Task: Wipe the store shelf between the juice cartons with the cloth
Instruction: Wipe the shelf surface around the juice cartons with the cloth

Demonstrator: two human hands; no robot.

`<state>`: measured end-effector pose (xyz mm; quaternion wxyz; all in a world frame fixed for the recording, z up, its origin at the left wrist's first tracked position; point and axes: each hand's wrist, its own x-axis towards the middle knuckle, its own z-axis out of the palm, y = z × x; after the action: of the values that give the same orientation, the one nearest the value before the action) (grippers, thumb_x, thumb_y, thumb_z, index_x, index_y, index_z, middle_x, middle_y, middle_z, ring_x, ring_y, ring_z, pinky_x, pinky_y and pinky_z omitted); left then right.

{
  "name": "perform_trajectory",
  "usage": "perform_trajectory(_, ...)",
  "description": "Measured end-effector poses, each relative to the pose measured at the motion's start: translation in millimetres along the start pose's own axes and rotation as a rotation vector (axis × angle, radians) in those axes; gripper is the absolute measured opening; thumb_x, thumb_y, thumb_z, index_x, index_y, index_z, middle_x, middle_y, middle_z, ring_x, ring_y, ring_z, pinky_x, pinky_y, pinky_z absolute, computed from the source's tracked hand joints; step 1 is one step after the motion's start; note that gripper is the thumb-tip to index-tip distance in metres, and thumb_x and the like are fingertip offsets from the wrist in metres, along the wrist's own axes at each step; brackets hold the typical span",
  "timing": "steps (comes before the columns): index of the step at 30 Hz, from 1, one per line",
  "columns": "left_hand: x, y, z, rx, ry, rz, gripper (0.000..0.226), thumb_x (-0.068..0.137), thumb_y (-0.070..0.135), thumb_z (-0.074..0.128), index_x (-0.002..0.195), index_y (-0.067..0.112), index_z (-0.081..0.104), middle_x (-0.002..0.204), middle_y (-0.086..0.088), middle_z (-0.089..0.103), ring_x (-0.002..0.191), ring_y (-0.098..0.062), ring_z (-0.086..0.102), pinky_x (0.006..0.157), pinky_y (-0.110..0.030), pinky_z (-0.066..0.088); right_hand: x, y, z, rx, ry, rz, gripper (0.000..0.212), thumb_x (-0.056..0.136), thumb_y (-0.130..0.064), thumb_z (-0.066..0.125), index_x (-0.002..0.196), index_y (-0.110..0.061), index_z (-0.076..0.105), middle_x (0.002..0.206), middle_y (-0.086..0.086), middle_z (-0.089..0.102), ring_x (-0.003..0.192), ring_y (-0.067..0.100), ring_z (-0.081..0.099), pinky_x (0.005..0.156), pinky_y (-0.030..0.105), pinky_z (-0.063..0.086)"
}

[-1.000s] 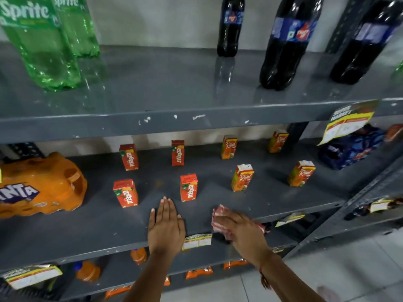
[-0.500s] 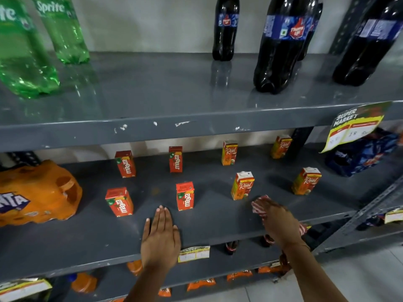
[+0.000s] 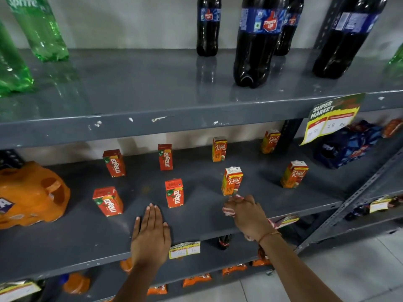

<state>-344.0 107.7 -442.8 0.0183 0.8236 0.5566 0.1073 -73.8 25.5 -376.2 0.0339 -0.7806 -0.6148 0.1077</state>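
The grey middle shelf (image 3: 196, 223) carries small juice cartons in two rows: red Maaza cartons (image 3: 174, 193) on the left half, orange Real cartons (image 3: 232, 181) on the right half. My right hand (image 3: 247, 215) presses a red-and-white cloth (image 3: 228, 211) onto the shelf just in front of the front Real carton, fingers close to its base. My left hand (image 3: 151, 235) lies flat, palm down, fingers together, on the shelf's front edge just left of and below the front middle Maaza carton. Most of the cloth is hidden under my right hand.
An orange Fanta pack (image 3: 30, 194) fills the shelf's left end; a blue wrapped pack (image 3: 346, 144) sits at the right. Big green (image 3: 41, 29) and dark soda bottles (image 3: 255, 44) stand on the shelf above. Price tags (image 3: 329, 118) hang from shelf edges. A slanted metal upright (image 3: 353, 197) stands right.
My right hand with the cloth slid right along the shelf, then came back left and further in, up to the front Real carton. My left hand stayed flat in place.
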Motion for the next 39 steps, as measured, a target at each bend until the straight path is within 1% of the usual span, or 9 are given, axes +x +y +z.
perform_trajectory(2,0,0,0,-0.006,-0.006,0.001,0.06,0.091,0.031,0.024,0.136,-0.004,0.043,0.143,-0.016,0.046,0.134,-0.027,0.042,0.114,-0.034,0.001,-11,-12,-2,0.157,-0.108,-0.234,0.062,0.083,0.001,0.046,0.111,-0.053,0.058,0.117,-0.01,0.059,0.108,0.015,0.048,0.093,0.031,0.04)
perform_trajectory(5,0,0,-1,-0.008,-0.006,-0.002,0.06,0.091,0.032,0.024,0.136,-0.004,0.043,0.143,-0.016,0.047,0.133,-0.027,0.042,0.114,-0.033,0.0,-33,-22,-5,0.331,-0.31,-0.357,0.048,0.091,-0.003,0.045,0.121,-0.036,0.063,0.134,-0.011,0.057,0.118,0.001,0.044,0.102,0.021,0.034)
perform_trajectory(10,-1,-1,0,0.018,0.003,-0.003,0.06,0.092,0.033,0.022,0.138,-0.002,0.041,0.145,-0.014,0.044,0.136,-0.024,0.039,0.114,-0.034,0.003,-32,4,-21,0.431,-0.02,-0.219,0.052,0.087,0.001,0.053,0.123,-0.036,0.062,0.129,-0.019,0.056,0.11,-0.012,0.047,0.1,0.011,0.038)
perform_trajectory(13,0,0,0,0.021,0.013,-0.005,0.06,0.092,0.032,0.023,0.138,-0.001,0.041,0.145,-0.013,0.045,0.135,-0.024,0.039,0.113,-0.038,0.012,-21,27,-14,0.336,0.203,-0.032,0.051,0.081,-0.005,0.061,0.125,-0.032,0.06,0.116,-0.009,0.064,0.101,0.004,0.06,0.092,0.022,0.05)
perform_trajectory(21,0,0,2,0.027,0.026,-0.006,0.06,0.093,0.032,0.022,0.139,0.0,0.04,0.146,-0.013,0.043,0.136,-0.024,0.038,0.113,-0.04,0.015,-2,13,-9,0.12,0.15,0.059,0.042,0.087,-0.012,0.057,0.125,-0.029,0.059,0.118,0.0,0.065,0.102,0.017,0.063,0.085,0.027,0.052)
perform_trajectory(25,0,0,2,0.024,0.014,-0.003,0.06,0.092,0.032,0.023,0.139,0.0,0.04,0.146,-0.013,0.042,0.137,-0.023,0.037,0.113,-0.039,0.013,-9,-18,-10,0.16,0.08,-0.113,0.047,0.087,-0.006,0.057,0.127,-0.031,0.057,0.126,-0.004,0.062,0.109,0.011,0.061,0.095,0.026,0.05)
perform_trajectory(31,1,-1,1,0.026,0.001,0.002,0.061,0.092,0.033,0.022,0.139,0.0,0.04,0.146,-0.013,0.043,0.137,-0.023,0.037,0.114,-0.036,0.007,-29,-40,-25,0.525,-0.353,-0.31,0.033,0.089,-0.008,0.053,0.108,-0.027,0.072,0.102,-0.016,0.071,0.095,-0.004,0.063,0.089,0.019,0.051)
perform_trajectory(36,1,-1,2,0.04,0.003,-0.01,0.061,0.093,0.035,0.019,0.142,0.002,0.036,0.149,-0.01,0.039,0.14,-0.021,0.031,0.114,-0.038,0.01,-6,-30,-36,0.675,0.093,-0.227,0.039,0.089,0.0,0.053,0.112,-0.026,0.071,0.098,-0.009,0.074,0.082,0.005,0.069,0.076,0.027,0.058)
perform_trajectory(39,1,0,1,0.03,0.004,-0.004,0.06,0.093,0.034,0.02,0.14,0.002,0.038,0.148,-0.012,0.041,0.138,-0.022,0.034,0.113,-0.039,0.012,25,-39,-18,0.382,0.303,-0.171,0.046,0.084,-0.001,0.057,0.124,-0.022,0.063,0.115,-0.002,0.07,0.099,0.012,0.067,0.087,0.033,0.056)
